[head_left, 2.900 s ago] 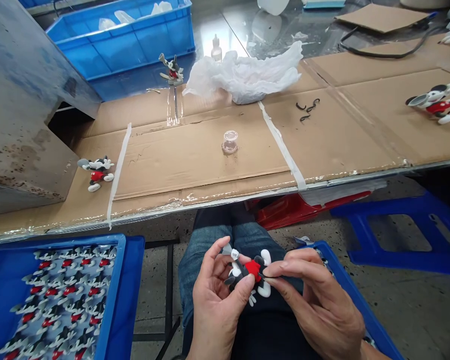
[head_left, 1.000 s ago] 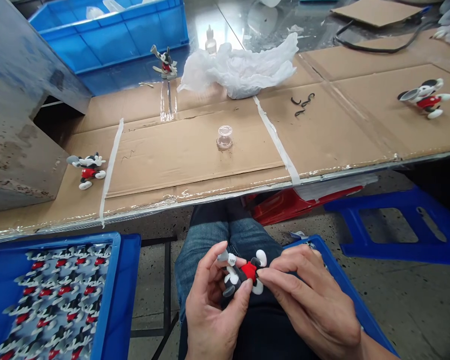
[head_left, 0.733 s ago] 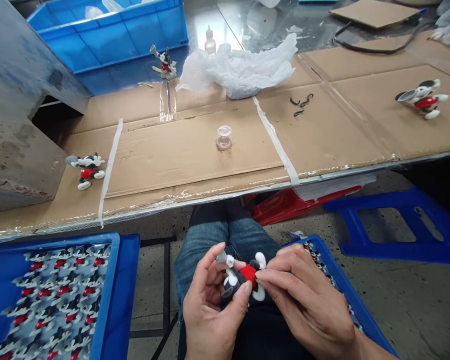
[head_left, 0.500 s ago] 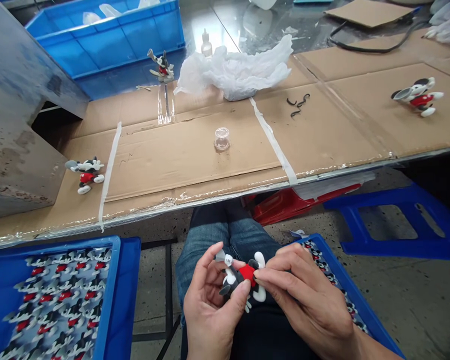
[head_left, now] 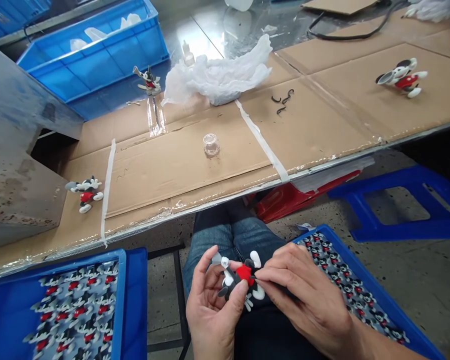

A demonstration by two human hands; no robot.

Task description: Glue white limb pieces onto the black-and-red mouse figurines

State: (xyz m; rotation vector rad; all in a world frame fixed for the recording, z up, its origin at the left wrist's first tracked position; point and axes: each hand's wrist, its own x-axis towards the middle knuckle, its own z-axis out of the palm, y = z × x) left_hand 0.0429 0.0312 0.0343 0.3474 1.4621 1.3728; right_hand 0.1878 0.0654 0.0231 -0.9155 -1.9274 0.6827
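Over my lap, my left hand (head_left: 219, 305) grips a small cartoon mouse figurine (head_left: 243, 273) with red shorts, white shoes and dark limbs. It lies sideways, its head toward my palm and its shoes toward the right. With thumb and fingertips, my right hand (head_left: 303, 285) pinches a thin black tail (head_left: 252, 277) at the seat of the red shorts. Most of that tail is hidden by the fingers. On the cardboard lie several loose curved black tails (head_left: 283, 102). Single mouse figurines stand at the table's left (head_left: 85, 194), back (head_left: 149, 81) and right (head_left: 403, 77).
A clear small jar (head_left: 211, 145) stands mid-table, with a crumpled white plastic bag (head_left: 217, 77) and a dropper bottle (head_left: 188, 53) behind. Trays of figurines flank my legs, a left tray (head_left: 122, 300) and a right tray (head_left: 416, 325). A blue stool (head_left: 375, 232) stands right.
The camera view has turned slightly, so the table and trays shift. My right fingertips have drawn slightly back from the shorts, and a bit of the black tail now shows between them.
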